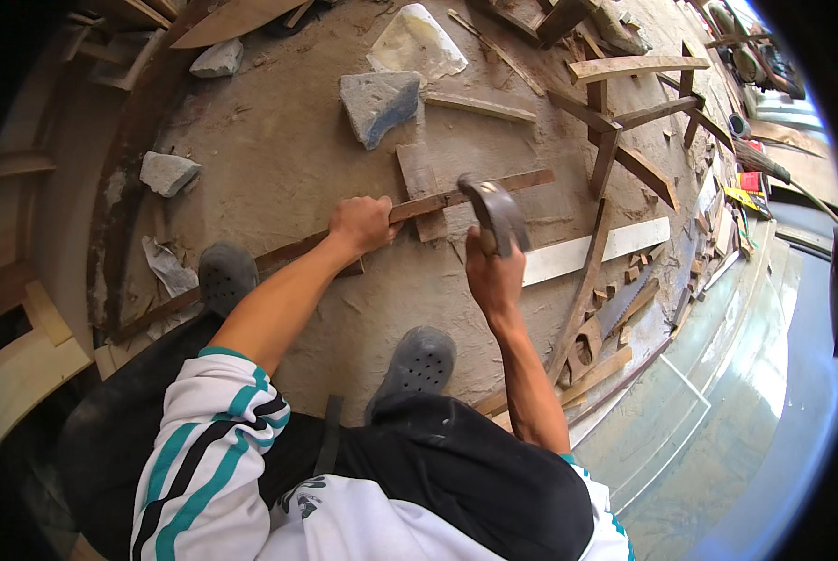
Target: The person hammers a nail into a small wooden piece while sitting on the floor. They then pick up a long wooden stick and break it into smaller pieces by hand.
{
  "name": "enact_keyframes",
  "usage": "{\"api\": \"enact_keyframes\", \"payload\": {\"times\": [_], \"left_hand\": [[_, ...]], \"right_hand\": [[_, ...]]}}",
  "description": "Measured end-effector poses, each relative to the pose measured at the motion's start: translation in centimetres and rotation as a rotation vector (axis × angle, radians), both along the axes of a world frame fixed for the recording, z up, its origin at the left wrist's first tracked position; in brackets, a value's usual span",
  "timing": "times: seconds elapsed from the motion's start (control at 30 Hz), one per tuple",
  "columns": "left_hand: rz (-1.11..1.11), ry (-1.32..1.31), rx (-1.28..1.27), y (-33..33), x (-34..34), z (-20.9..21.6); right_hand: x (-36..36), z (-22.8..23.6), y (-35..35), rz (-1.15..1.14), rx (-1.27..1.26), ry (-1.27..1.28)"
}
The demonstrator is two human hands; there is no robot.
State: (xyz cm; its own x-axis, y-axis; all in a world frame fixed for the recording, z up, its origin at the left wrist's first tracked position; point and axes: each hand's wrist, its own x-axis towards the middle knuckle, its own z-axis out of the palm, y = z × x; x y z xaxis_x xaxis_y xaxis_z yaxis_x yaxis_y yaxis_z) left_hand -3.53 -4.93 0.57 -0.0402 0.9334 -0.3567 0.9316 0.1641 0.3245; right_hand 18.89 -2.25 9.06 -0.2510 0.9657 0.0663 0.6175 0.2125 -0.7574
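A long, narrow strip of brown wood [522, 181] lies slantwise across the dusty ground in front of me. My left hand [362, 224] is closed around it near its middle. Under the strip, just right of that hand, is a short flat board [416, 171]. My right hand [496, 278] grips a claw hammer [499, 208] by the handle. The hammer's dark metal head is raised close to the strip, right of the short board, and looks slightly blurred. Whether it touches the wood I cannot tell.
Stone chunks [379, 101] lie beyond the strip. A wooden frame [615, 126] stands at the far right, near a white board [642, 237]. A handsaw [615, 313] lies among small wood offcuts. Grey clogs [423, 362] are on my feet; curved wooden pieces [31, 369] sit at left.
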Motion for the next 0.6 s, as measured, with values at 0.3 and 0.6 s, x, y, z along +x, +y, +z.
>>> {"api": "enact_keyframes", "payload": {"times": [0.3,0.6], "left_hand": [[-0.020,-0.032,0.014,0.3,0.3,-0.3],[0.001,-0.026,-0.001,0.0,-0.2,-0.4]], "right_hand": [[0.7,-3.1,-0.3,0.097,-0.153,-0.182],[-0.9,3.3,-1.1,0.076,0.202,0.098]]}}
